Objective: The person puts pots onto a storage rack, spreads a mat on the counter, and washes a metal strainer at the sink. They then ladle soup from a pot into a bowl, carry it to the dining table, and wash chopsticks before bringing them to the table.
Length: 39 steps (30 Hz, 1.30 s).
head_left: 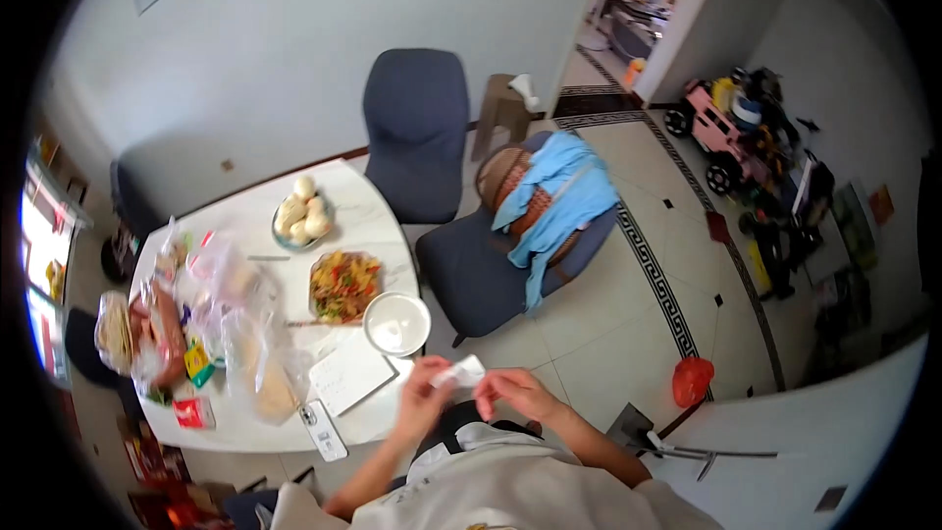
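Observation:
In front of my body, just off the table's right edge, a small crumpled white tissue [459, 373] is pinched in my left hand [422, 397]. My right hand [520, 397] has its fingers curled at the tissue's right end. The nearest thing on the table is a white bowl [428, 326], close to my left hand. Left of that hand lie a white notepad [348, 373] with faint writing and a phone [322, 430] in a pale case.
The marble-look table [339, 196] holds a dish of stir-fried food [343, 285], a bowl of pale buns [302, 216] and plastic bags [231, 285]. A blue garment [564, 191] drapes over a chair [471, 280]. A red bag [692, 381] is at right.

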### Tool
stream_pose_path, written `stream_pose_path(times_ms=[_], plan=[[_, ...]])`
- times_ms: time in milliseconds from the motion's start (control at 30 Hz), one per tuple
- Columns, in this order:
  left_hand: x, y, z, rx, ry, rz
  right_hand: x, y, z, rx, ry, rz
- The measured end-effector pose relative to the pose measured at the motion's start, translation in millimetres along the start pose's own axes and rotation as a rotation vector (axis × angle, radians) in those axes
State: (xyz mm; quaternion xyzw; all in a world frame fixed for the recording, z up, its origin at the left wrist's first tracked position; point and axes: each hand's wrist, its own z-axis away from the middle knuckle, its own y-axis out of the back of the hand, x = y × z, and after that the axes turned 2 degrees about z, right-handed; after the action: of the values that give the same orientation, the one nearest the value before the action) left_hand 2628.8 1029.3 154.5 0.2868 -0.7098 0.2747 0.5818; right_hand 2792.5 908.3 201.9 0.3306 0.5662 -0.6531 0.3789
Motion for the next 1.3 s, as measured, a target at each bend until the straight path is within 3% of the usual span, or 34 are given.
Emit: stream_pose_path(times_ms=[67, 167, 200, 300, 400, 433, 467, 567, 700, 767, 800, 833, 867, 933, 1000, 1033, 1067, 1100, 1133, 1233, 1300], plan=[[20.2, -56.4, 19.8, 0.026, 0.421, 0.657, -5.5, -2.7, 4.5, -0.076, -0.064, -0.035], [15.5, -88.5, 21.3, -0.029, 0.477, 0.713, -12.1, 13.4, 42.4, 0.017, -0.021, -0.115], [9.9, -99.7, 18.5, -0.006, 0.393, 0.622, -15.4, 17.1, 61.2, 0.014, 0.001, -0.151], [18.4, -134.2, 20.8, -0.233, 0.433, 0.665, -22.1, 28.4, 110.8, -0.029, 0.043, -0.256], [64.2, -211.6, 33.5, -0.398, 0.727, 0.893, -11.5, 58.9, 156.0, 0.056, 0.133, -0.347], [53.3, -229.4, 37.3, -0.585, 0.593, 0.688, -4.5, 73.0, 171.1, 0.109, 0.169, -0.379], [50.1, -248.0, 40.8, -0.609, 0.623, 0.631, -3.9, 86.1, 186.5, 0.161, 0.203, -0.409], [44.8, -308.9, 51.8, -0.629, 0.679, 0.525, -14.7, 104.5, 240.5, 0.478, 0.188, -0.279], [26.1, -371.9, 59.4, -0.639, 0.751, 0.69, -28.2, 130.9, 303.5, 0.864, 0.304, 0.109], [15.3, -403.8, 57.3, -0.556, 0.753, 0.826, -48.5, 133.2, 329.6, 1.113, 0.569, 0.723], [26.0, -420.7, 59.5, -0.578, 0.851, 0.893, -59.9, 134.9, 340.8, 1.215, 0.698, 1.046], [44.6, -438.3, 62.7, -0.597, 0.949, 0.959, -67.7, 135.9, 343.6, 1.121, 0.622, 1.332], [59.7, -452.1, 62.5, -0.611, 1.047, 1.024, -61.3, 138.9, 337.8, 0.998, 0.473, 1.411], [77.5, -477.3, 53.2, -0.528, 1.133, 0.808, -71.0, 162.1, 349.0, 0.986, 0.349, 1.419], [85.0, -491.6, 38.5, -0.438, 1.203, 0.585, -85.0, 173.2, 366.1, 0.982, 0.452, 0.844], [46.7, -490.7, 33.7, -0.609, 1.117, 0.708, -96.4, 177.8, 378.9, 0.961, 0.489, 0.554], [31.7, -493.5, 22.7, -0.665, 1.091, 0.718, -122.5, 183.5, 403.6, 1.082, 0.6, 1.028], [20.2, -493.9, 15.1, -0.715, 1.07, 0.729, -145.9, 180.4, 428.9, 1.223, 0.661, 1.176], [8.6, -493.1, 6.2, -0.765, 1.048, 0.739, -178.4, 164.5, 452.9, 1.356, 0.621, 1.127], [-23.1, -491.0, -31.3, -0.697, 1.167, 0.749, -228.3, 144.4, 507.0, 1.713, 1.309, 1.332], [-40.7, -496.4, -59.7, -0.655, 1.245, 0.743, -293.4, 113.2, 481.3, 1.666, 1.82, 0.984]])
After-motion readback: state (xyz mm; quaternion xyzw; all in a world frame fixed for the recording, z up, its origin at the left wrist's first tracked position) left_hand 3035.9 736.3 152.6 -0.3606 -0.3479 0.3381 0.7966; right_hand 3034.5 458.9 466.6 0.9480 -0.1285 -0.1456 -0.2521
